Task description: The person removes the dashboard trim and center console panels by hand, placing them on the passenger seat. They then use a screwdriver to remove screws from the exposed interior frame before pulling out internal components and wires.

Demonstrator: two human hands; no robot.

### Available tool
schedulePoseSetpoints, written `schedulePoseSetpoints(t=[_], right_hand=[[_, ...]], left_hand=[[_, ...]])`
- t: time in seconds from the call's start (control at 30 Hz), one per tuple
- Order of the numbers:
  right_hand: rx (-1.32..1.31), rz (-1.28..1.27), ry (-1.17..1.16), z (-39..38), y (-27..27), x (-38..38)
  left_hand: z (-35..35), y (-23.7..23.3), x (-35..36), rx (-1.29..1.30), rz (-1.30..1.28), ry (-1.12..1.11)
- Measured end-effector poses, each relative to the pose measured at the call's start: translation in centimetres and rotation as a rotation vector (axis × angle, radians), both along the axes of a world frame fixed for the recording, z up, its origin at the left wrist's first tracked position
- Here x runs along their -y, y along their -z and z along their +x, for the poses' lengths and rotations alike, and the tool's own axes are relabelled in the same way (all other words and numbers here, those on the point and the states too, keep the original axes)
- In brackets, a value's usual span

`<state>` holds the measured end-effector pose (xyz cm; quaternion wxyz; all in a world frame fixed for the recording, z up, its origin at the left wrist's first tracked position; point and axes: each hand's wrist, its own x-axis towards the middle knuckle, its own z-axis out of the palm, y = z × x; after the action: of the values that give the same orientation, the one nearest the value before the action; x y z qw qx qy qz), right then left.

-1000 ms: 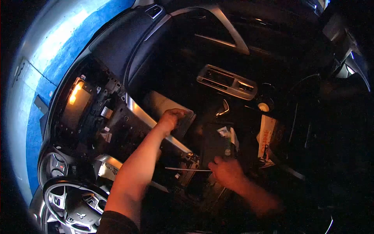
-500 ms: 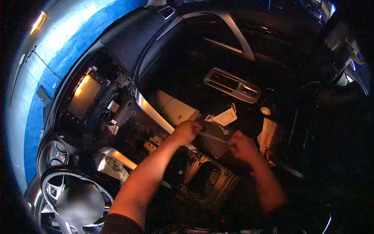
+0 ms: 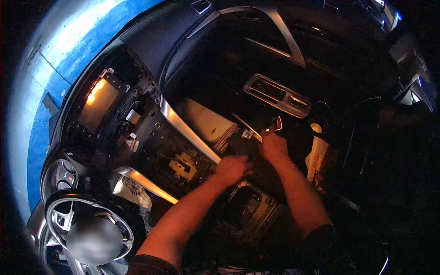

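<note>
My right hand (image 3: 274, 146) is closed on a long thin strip (image 3: 245, 123), which points up and left from my fingers over the passenger side. Its exact kind is too dark to tell. My left hand (image 3: 233, 169) hangs over the front of the opened centre console (image 3: 256, 208), beside the silver trim bar (image 3: 190, 133). Its fingers are loosely bent and a little apart, with nothing visible in them. Left of my right hand lies a stack of folded cardboard or paper (image 3: 208, 121). A small pale scrap (image 3: 247, 134) is close to my right fingertips.
A console trim panel (image 3: 277, 95) lies on the passenger side. Near it are a round cup-like item (image 3: 316, 127) and a printed carton (image 3: 316, 158). The dashboard is stripped around a screen (image 3: 98, 103). The steering wheel (image 3: 57, 206) stands at lower left.
Both hands were on the strip, stretched between them. My left hand has let go and dropped lower; my right hand has moved up and left, turning the strip. The white tag no longer shows plainly.
</note>
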<state>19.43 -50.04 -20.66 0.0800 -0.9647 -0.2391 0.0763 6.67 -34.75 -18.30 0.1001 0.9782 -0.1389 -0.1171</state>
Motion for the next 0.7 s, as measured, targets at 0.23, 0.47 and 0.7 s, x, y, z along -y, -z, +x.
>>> schedulePoseSetpoints(t=[0.23,0.47,0.7], right_hand=[[-0.091,0.063,0.067,-0.8,-2.1,0.5],[-0.12,0.441,0.246,0.1,-3.3,7.6],[-0.208,0.211,0.392,-0.5,-2.0,12.3]], left_hand=[[-1.1,1.0,2.2,0.053,-0.024,-0.033],[-0.5,0.2,2.5,-0.062,0.023,-0.069],[-0.6,-0.2,2.6,-0.047,-0.013,-0.076]])
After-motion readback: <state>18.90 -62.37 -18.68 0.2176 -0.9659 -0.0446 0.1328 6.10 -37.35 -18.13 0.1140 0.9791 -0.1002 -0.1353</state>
